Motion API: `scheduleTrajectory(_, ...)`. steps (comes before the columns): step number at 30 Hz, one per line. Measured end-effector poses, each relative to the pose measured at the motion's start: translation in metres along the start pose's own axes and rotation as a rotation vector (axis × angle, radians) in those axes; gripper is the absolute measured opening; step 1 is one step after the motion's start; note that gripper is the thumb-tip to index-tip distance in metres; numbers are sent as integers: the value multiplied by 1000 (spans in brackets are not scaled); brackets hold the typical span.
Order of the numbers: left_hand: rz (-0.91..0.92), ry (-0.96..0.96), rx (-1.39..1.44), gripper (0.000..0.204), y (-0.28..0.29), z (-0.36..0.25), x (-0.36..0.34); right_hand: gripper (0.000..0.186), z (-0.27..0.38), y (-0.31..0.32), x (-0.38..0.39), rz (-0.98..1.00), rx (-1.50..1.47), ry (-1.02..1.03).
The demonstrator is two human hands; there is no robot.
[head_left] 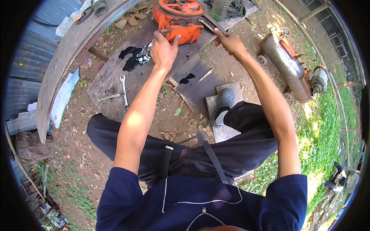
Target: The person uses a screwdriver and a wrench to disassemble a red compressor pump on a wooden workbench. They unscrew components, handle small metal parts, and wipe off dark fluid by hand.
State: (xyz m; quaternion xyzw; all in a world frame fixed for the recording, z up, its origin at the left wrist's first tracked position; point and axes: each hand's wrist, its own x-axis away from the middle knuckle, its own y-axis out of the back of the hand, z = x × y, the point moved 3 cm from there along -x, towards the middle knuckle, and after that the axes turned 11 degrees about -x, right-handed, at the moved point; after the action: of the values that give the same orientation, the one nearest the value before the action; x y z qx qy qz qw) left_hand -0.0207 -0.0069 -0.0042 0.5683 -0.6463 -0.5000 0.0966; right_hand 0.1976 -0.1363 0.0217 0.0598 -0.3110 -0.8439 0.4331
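Observation:
An orange cast-metal pump [177, 32] with a spoked wheel on top sits on the far end of a worn board [100, 84]. My left hand [165, 49] grips the lower near edge of the pump. My right hand [229, 41] holds a long dark metal tool [210, 23] that reaches to the pump's right side; its exact kind is unclear. Black oil [133, 63] pools on the board left of my left hand. A combination wrench [124, 92] and another metal tool [109, 97] lie nearer me on the board.
A rusty tank compressor [287, 61] with wheels lies at right. A curved plank [52, 100] and corrugated sheets [25, 69] line the left. Loose boards [196, 96] are under and beside my foot [223, 104]. A metal cylinder [221, 7] and dark cloth [237, 7] sit behind the pump.

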Motion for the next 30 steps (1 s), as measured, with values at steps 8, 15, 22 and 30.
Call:
scheduleTrajectory(8,12,36,-16,65,1,1,0,78,18,2,-30,19,225,179)
scheduleTrajectory(15,12,68,-15,71,-2,0,1,77,9,-6,-63,101,207,245)
scheduleTrajectory(22,104,119,-57,73,-4,1,-2,72,-12,3,-87,196,192,358)
scheduleTrajectory(30,86,120,-79,72,-3,0,0,81,4,-2,-89,236,268,380)
